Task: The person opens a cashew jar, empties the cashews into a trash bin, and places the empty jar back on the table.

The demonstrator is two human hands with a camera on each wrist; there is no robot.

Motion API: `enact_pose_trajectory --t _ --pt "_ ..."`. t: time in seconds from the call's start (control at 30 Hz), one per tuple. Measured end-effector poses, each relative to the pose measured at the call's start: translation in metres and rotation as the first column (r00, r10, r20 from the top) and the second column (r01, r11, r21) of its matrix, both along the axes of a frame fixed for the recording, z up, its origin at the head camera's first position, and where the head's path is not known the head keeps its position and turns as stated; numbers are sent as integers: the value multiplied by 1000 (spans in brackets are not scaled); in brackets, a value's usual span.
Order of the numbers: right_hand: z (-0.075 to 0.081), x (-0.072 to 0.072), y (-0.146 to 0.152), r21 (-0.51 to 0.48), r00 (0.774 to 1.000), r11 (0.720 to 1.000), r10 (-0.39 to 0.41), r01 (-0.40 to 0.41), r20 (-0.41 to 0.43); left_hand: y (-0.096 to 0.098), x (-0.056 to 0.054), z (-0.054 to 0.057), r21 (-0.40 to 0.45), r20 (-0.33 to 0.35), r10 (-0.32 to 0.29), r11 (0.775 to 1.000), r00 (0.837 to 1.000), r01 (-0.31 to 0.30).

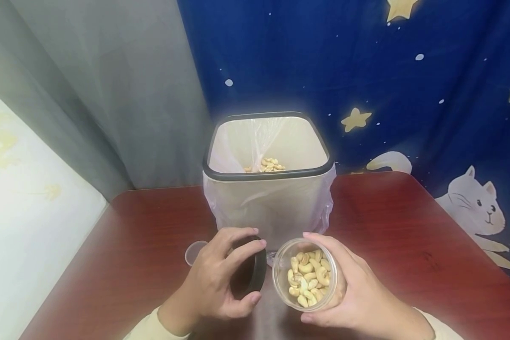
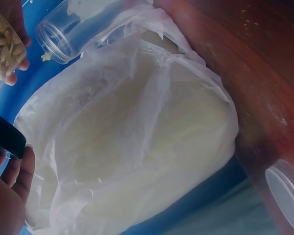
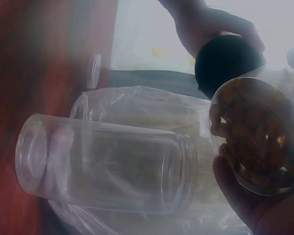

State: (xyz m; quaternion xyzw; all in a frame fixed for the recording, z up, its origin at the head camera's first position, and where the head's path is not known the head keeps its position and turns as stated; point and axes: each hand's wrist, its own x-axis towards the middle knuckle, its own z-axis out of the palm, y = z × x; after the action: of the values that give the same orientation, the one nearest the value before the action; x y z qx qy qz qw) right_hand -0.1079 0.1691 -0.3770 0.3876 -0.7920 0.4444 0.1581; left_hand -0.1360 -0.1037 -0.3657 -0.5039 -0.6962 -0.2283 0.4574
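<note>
In the head view my left hand [image 1: 212,274] grips a round black lid [image 1: 260,269] by its edge, fingers over the top and thumb below. Beside it, my right hand [image 1: 359,283] holds a clear jar [image 1: 338,285], its mouth tilted toward me. Pale cashews [image 1: 309,278] fill much of this jar. Lid and jar are held apart, close to each other. A second clear jar [image 3: 108,166], with nothing in it, stands by the bin in the right wrist view. The left wrist view shows the black lid [image 2: 7,134] at the left edge.
Behind my hands a cream bin [image 1: 267,200] with a dark rim and a plastic liner stands on the reddish table [image 1: 153,226]. More cashews [image 1: 272,165] lie inside it. A small translucent lid [image 1: 194,253] is left of the bin. Curtains [image 1: 280,61] hang behind.
</note>
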Motion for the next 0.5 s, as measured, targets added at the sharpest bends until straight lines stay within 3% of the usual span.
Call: enact_pose_trajectory --t 0.23,0.5 --pt "1 0 0 -12 1000 1000 6 -6 -15 -4 2 -3 -18 9 44 999 999 -44" --pt "1 0 0 -14 1000 1000 5 -5 -17 -8 7 -12 -79 93 128 989 987 -121"
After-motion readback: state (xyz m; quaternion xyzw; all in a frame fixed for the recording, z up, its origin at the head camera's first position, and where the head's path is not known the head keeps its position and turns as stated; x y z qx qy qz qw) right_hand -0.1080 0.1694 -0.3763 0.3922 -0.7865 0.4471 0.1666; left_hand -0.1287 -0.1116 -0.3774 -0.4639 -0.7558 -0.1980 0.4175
